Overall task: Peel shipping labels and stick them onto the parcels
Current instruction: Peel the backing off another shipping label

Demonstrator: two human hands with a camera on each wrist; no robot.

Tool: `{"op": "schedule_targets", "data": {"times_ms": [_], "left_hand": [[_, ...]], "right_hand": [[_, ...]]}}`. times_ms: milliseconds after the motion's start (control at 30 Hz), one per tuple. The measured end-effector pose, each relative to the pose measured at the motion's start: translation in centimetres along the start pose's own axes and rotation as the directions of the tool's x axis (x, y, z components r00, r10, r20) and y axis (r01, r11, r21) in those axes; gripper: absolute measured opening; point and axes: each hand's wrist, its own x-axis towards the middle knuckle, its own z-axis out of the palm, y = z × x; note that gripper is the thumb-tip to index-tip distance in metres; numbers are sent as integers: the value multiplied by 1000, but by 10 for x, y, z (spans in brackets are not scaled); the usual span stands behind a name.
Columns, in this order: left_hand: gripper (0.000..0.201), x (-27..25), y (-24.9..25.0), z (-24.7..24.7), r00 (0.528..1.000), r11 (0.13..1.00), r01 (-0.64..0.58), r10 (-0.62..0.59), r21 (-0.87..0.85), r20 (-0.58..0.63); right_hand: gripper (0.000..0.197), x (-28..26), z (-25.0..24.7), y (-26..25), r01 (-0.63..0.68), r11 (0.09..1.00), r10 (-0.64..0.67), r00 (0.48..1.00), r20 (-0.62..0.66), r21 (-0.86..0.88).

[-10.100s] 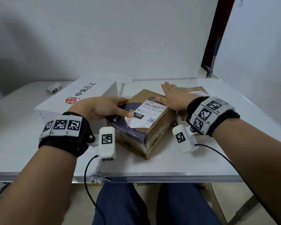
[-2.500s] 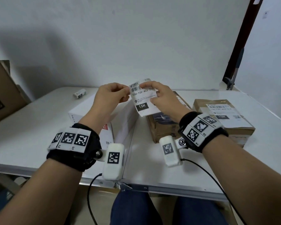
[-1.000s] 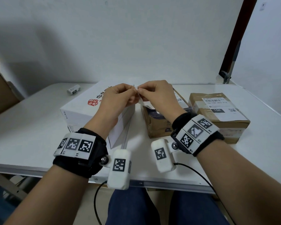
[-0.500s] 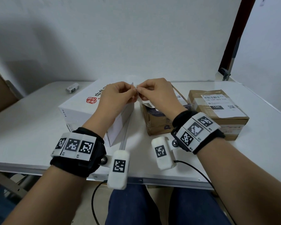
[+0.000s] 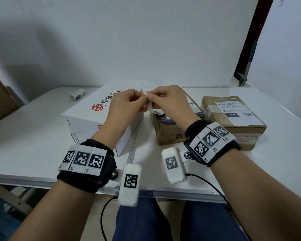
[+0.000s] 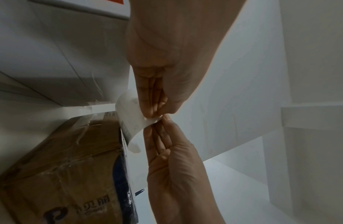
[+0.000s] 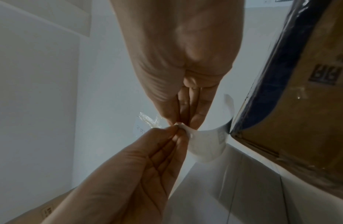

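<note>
I hold a white shipping label point(image 5: 152, 108) in the air over the gap between two parcels. My left hand point(image 5: 142, 100) and right hand point(image 5: 150, 97) pinch its top corner from either side, fingertips almost touching. The rest of the sheet curls down beneath them, as the label point(image 6: 130, 119) shows in the left wrist view and the label point(image 7: 205, 141) in the right wrist view. Under my left hand stands a white box point(image 5: 87, 112) with red and black print. Under my right lies a brown parcel point(image 5: 169, 134) with dark tape. A second brown parcel point(image 5: 233, 126) at the right carries a stuck label point(image 5: 236, 112).
A small white roll point(image 5: 77, 94) lies at the back left of the white table point(image 5: 33, 136). A large cardboard box point(image 5: 0, 103) stands off the table's left side. The wall runs close behind, and a dark red post point(image 5: 250, 40) rises at the back right.
The label, held up flat facing me 2.5 s ago, now hangs lower and curled, with both hands pinching one corner. Over the last second the hands barely moved.
</note>
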Motion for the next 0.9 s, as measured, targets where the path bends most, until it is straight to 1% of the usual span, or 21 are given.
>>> {"op": "schedule_targets", "data": {"times_ms": [133,233,367,467,633,767,900], "left_hand": [[11,-2,2,-2,999,992,47,-45,-116,22],[10,-1,1,-5,998,989,60,-56,-139,35],[11,-1,0,-4,998,994,63,-60,-89,34],[8,-1,-1,-3,998,994,58,-56,-92,21],[7,-2,0,-1,1000,998,18,-19,-64,-11],[9,-3,2,0,999,999,-29,31,44,-44],[10,-3,4,2,996,991,-44,54,128,-74]], "right_hand": [[11,-2,0,1,16,1000,-16,1000,11,-26],[11,-3,1,3,34,999,-34,999,10,-31],[9,-3,2,0,45,998,-45,999,12,-50],[8,-3,1,-3,61,994,-59,998,20,-88],[9,-5,1,-2,80,989,-78,997,18,-125],[10,-4,2,-1,97,980,-96,995,16,-171],[9,-4,4,-2,116,973,-114,993,20,-201]]}}
